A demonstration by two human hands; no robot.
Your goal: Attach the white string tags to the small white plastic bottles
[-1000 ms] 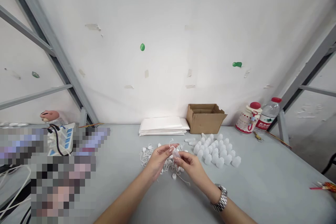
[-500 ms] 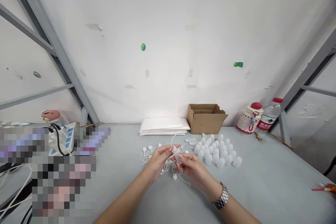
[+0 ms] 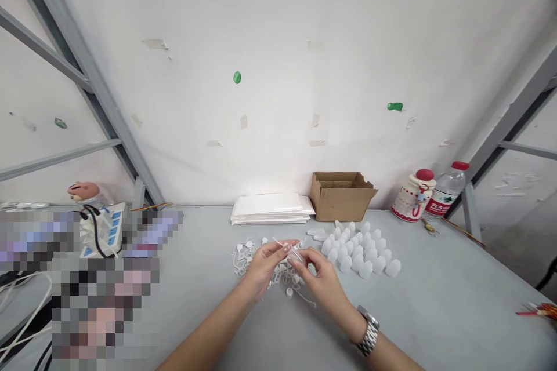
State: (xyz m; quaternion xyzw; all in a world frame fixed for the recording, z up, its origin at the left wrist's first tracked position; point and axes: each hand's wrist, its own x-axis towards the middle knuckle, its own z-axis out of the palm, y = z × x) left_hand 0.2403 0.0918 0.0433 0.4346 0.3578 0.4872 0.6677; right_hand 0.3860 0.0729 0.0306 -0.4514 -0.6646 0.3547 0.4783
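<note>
1. Both the left hand and right hand had fingers clamped on a clear piece above white corded parts on the worktop.
2. It had just turned in their grip, which suggested adjustment rather than release.

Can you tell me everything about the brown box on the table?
The brown box looks like cardboard. It stands upright on the grey table, near the wall, with its top open. A flap sticks out on the right, and the back edge has a notch. I can't see its bottom inside. White packets lie close on its left, maybe touching. Neither the left hand nor the right hand touches it.
</note>
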